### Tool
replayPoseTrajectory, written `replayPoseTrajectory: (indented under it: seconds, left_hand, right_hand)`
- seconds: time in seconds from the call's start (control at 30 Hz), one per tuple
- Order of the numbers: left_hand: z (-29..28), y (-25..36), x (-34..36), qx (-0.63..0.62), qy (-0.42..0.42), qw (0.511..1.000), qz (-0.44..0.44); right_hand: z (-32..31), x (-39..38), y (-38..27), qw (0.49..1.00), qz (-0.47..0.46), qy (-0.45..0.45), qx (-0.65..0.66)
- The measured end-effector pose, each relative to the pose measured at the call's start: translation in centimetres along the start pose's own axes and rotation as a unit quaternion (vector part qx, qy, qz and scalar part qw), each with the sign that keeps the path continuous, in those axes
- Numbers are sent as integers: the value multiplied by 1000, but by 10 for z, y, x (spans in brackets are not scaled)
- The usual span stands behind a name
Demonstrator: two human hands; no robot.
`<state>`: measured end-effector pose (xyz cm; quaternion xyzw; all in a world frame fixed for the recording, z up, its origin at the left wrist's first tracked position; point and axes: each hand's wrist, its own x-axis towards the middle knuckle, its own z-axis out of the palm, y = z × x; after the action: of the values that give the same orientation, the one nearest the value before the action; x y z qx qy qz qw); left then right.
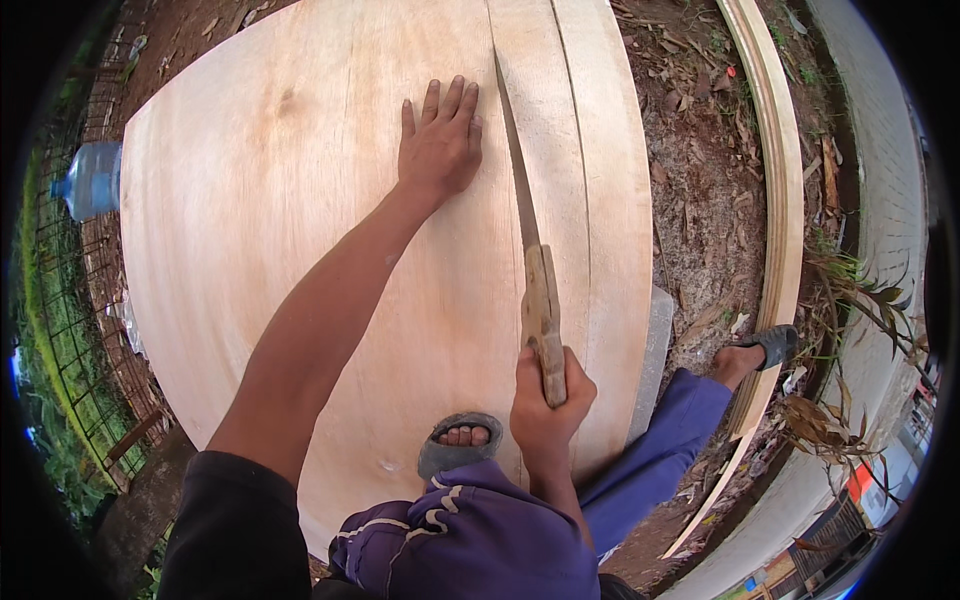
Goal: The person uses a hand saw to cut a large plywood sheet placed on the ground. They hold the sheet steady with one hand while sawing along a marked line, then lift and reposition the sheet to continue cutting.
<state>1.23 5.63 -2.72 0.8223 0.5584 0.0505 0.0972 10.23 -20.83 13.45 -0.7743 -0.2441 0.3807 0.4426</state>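
Note:
A large pale plywood sheet (270, 200) spreads out below me, with two long dark lines running along its right part. My left hand (441, 140) lies flat on the sheet, fingers spread, just left of the saw. My right hand (553, 410) is wrapped round the wooden handle of a handsaw (541, 300). The saw's narrow blade points away from me, and its tip meets the left dark line near the far side. How deep the blade sits in the wood I cannot tell.
My sandalled left foot (460, 440) rests on the sheet; the other sandal (776, 346) is on long wooden strips (775, 220) at the right. A blue water jug (93, 180) stands by a wire fence at the left. Leaf-strewn soil (700, 200) and a concrete edge (870, 180) lie rightward.

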Motion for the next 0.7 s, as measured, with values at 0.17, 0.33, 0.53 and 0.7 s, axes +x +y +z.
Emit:
replayPoseTrajectory:
  seconds: [0.17,0.33,0.53,0.7]
  left_hand:
    - [-1,-1,-5,6,-7,1000,-16]
    - [-1,11,4,-16,-17,1000,6]
    - [-4,2,1,0,4,1000,2]
    - [-1,1,-2,3,-5,1000,-11]
  right_hand:
    - [26,48,-8,998,28,1,55]
    - [85,152,-24,1000,-24,12,3]
    - [-17,-17,15,999,-30,-3,-14]
    - [25,50,2,999,8,7,52]
